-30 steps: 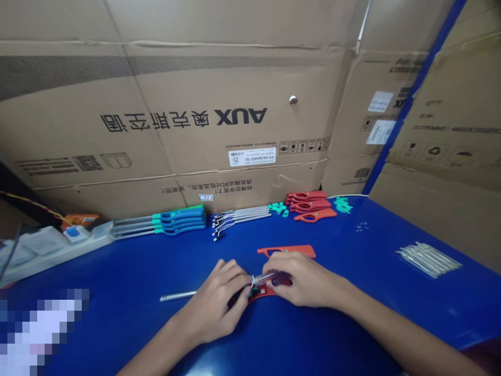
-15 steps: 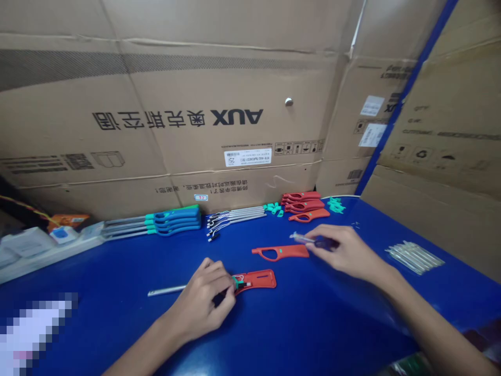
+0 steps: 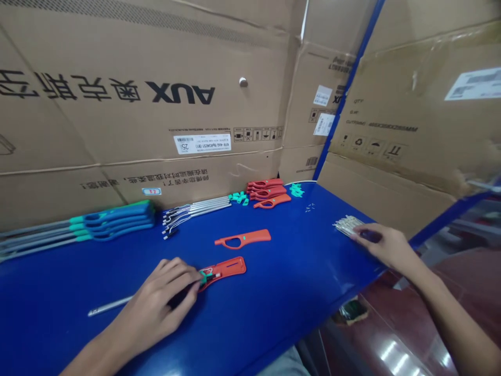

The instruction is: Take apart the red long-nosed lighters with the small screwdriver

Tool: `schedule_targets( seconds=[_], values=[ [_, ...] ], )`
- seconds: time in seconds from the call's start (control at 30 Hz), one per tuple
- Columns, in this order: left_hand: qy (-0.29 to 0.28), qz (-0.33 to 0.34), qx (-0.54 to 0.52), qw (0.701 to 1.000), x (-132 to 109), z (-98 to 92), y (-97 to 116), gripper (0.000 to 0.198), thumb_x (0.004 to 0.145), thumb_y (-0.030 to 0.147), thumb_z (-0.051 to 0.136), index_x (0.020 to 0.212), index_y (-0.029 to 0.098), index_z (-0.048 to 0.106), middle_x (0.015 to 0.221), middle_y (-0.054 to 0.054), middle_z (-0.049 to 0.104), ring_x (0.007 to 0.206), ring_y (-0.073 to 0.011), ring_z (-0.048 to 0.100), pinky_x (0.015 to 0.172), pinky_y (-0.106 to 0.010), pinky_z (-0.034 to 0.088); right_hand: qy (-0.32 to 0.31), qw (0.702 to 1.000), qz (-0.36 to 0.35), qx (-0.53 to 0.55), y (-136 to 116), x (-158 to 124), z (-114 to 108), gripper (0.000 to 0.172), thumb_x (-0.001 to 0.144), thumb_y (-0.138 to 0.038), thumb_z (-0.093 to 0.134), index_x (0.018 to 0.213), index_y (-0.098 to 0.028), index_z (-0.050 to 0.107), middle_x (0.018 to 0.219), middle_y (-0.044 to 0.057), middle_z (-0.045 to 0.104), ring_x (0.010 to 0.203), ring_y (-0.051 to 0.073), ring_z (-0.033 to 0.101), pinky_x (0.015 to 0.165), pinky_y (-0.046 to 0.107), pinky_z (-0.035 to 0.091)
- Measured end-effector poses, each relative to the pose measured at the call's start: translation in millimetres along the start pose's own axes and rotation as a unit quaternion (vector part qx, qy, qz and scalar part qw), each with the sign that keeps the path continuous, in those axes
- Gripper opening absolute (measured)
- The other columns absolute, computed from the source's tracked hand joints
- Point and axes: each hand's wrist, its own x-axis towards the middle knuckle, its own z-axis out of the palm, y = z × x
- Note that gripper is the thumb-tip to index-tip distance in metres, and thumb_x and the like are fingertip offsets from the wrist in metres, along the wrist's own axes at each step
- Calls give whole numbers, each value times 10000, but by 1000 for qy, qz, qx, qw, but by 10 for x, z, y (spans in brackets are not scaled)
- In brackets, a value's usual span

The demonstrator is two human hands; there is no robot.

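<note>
My left hand [image 3: 168, 292] is closed around the narrow front of an orange-red lighter shell half [image 3: 230, 267], which lies open side up. Green and black parts and a white wire show inside the shell, partly under my fingers. A silver metal tube [image 3: 111, 304] sticks out to the left from beneath this hand. My right hand [image 3: 385, 248] is at the table's right side, fingers bent together at a pile of slim clear tubes [image 3: 348, 225]. Something dark shows between its thumb and fingers; I cannot make out what. A second orange-red shell half [image 3: 250, 238] lies behind the first.
Along the back lie blue lighters [image 3: 121, 219], metal tubes with wires [image 3: 203, 209], green caps [image 3: 239, 197], stacked red shells [image 3: 270, 193] and small green parts [image 3: 296, 190]. Tiny pins [image 3: 310, 208] lie farther right. Cardboard walls [image 3: 250, 120] enclose the back and right; the table edge [image 3: 313, 326] is at front right.
The view has turned right. My right hand has moved from near the second shell half, where it held a slim clear piece, to the clear tubes. My left hand stays on the shell.
</note>
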Motion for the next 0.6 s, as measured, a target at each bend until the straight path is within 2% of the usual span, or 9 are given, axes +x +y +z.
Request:
schedule_targets(
  seconds=[0.1, 0.23, 0.4, 0.47, 0.53, 0.6],
  values=[
    [5, 0, 7, 1000, -1, 12, -19, 146, 901, 262, 517, 950, 249, 655, 924, -20, 696, 866, -190, 613, 846, -338, 416, -60, 998, 0, 30, -71, -38, 127, 362, 765, -522, 545, 804, -204, 714, 893, 103, 742, 801, 280, 690, 738, 401, 534],
    [4, 2, 11, 1000, -8, -2, -26, 148, 895, 267, 520, 952, 254, 657, 937, -21, 696, 878, -194, 613, 856, -344, 419, -28, 1000, 1, -6, -70, -30, 229, 369, 791, -513, 524, 846, -195, 703, 935, 112, 718, 852, 299, 674, 773, 433, 520],
    [-23, -32, 14, 999, 3, -117, -38, 200, 866, 293, 538, 1036, 259, 638, 1021, -30, 676, 943, -217, 598, 920, -389, 401, -13, 1000, 17, -8, -117, -16, 217, 396, 774, -573, 557, 824, -201, 684, 893, 100, 706, 818, 296, 670, 746, 431, 516],
    [-37, -45, 14, 998, 14, -186, -63, 242, 838, 313, 551, 1059, 253, 628, 1043, -38, 667, 959, -230, 592, 921, -391, 412, 2, 999, -11, 30, -293, -2, 201, 360, 784, -557, 573, 791, -212, 676, 877, 87, 710, 833, 280, 669, 773, 412, 510],
    [-69, -54, 17, 996, 26, -254, -89, 281, 803, 314, 571, 1071, 245, 617, 1049, -43, 659, 963, -236, 591, 912, -385, 430, -4, 995, -61, 76, -607, 22, 190, 307, 811, -511, 579, 801, -220, 678, 864, 74, 710, 832, 258, 664, 782, 384, 503],
    [-102, -60, 23, 993, 37, -308, -102, 315, 777, 317, 592, 1081, 234, 607, 1038, -46, 652, 963, -246, 587, 915, -400, 431, -73, 981, -128, 125, -1040, 55, 184, 246, 850, -438, 573, 841, -220, 686, 876, 66, 703, 809, 225, 654, 764, 346, 495]
  ],
)
